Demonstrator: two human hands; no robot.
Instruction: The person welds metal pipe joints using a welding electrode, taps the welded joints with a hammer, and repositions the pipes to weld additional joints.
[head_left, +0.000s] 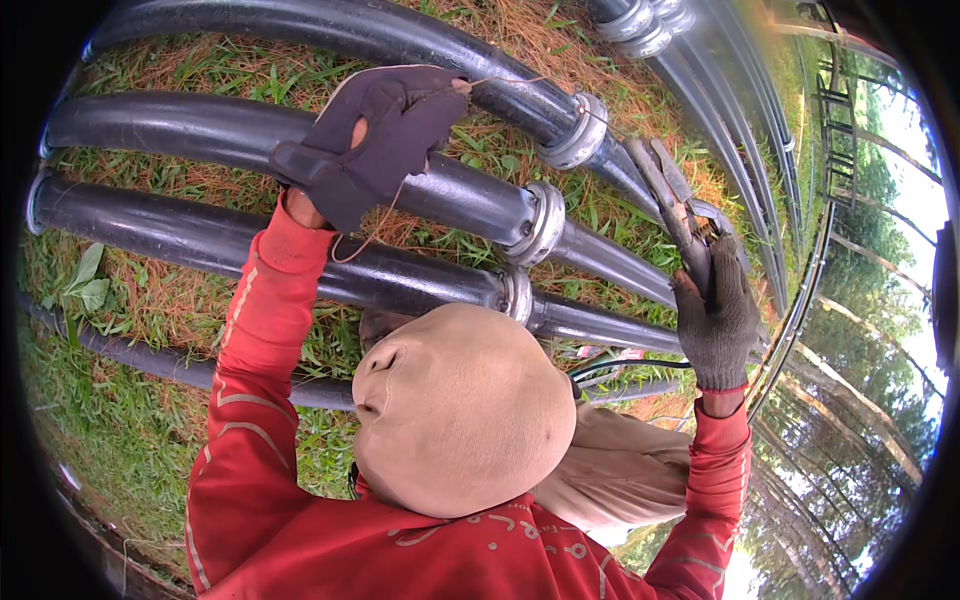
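My left hand (385, 140), in a dark, torn glove with skin showing through, is closed over the black pipes. Its fingertips pinch a thin brown wire (510, 79), which runs off to the right; a loose loop hangs below the wrist. My right hand (718, 315), in a grey knit glove, grips worn metal pliers (685, 215). Two long arms of the tool point up and left, slightly apart. Nearest the tool is a black pipe (615, 172) with a silver ring clamp (577, 132) round its joint. The pliers look apart from that clamp.
More black pipes (470, 200) lie side by side on grass and brown needles, with silver clamps (540, 222) at their joints. A rounded beige cloth shape (460, 410) covers part of the nearest pipe. Further pipes (710, 130) run at upper right. Trees (850, 330) stand beyond.
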